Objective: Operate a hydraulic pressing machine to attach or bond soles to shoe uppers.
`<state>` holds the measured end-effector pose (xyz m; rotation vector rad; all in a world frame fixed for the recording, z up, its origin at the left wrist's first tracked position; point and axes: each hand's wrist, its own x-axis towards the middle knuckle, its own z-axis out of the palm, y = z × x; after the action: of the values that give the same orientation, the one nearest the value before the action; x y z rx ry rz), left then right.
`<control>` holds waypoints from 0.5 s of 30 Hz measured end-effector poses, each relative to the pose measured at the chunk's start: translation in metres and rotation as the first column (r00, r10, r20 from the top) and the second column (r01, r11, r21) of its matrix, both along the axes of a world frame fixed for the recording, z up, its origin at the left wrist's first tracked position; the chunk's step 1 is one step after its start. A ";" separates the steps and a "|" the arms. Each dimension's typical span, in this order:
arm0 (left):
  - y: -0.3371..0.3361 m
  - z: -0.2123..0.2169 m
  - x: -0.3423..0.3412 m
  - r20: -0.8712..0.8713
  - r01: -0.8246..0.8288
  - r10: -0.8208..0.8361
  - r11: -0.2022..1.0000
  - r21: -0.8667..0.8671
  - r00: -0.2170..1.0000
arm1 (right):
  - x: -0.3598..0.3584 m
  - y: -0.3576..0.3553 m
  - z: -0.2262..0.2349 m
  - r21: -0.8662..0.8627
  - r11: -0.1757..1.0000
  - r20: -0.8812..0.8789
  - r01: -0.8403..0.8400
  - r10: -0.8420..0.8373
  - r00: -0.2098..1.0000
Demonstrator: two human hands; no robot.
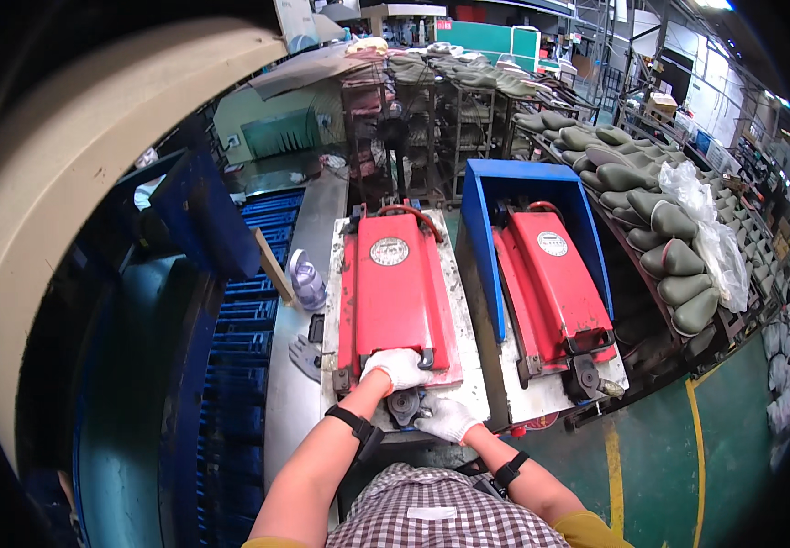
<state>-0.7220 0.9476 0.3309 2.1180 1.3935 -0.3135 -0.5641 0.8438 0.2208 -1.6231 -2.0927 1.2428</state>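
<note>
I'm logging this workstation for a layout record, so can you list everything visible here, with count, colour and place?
red press mould: one, red with a round label, on the bench right in front, closed
second red press mould: one, red, to the right, inside a blue hood
blue hood: one, blue, around the right mould
black knob: one, dark, at the near end of the front mould
clear bottle: one, clear, left of the front mould
boot lasts: many, grey-green, on racks at right and behind
clear plastic bags: a bunch, over the right rack
blue crates: stacked, blue, at left
floor: green with yellow lines, lower right
left hand: white glove, on the near edge of the front mould
right hand: white glove, beside the black knob
</note>
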 end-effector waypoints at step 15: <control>-0.002 0.000 -0.001 0.024 -0.010 0.010 1.000 0.005 1.000 | 0.000 -0.005 0.009 -0.031 0.996 0.050 0.085 -0.083 0.995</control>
<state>-0.7228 0.9454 0.3314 2.1109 1.3925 -0.2803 -0.5646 0.8390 0.2295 -1.7531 -2.0192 1.2288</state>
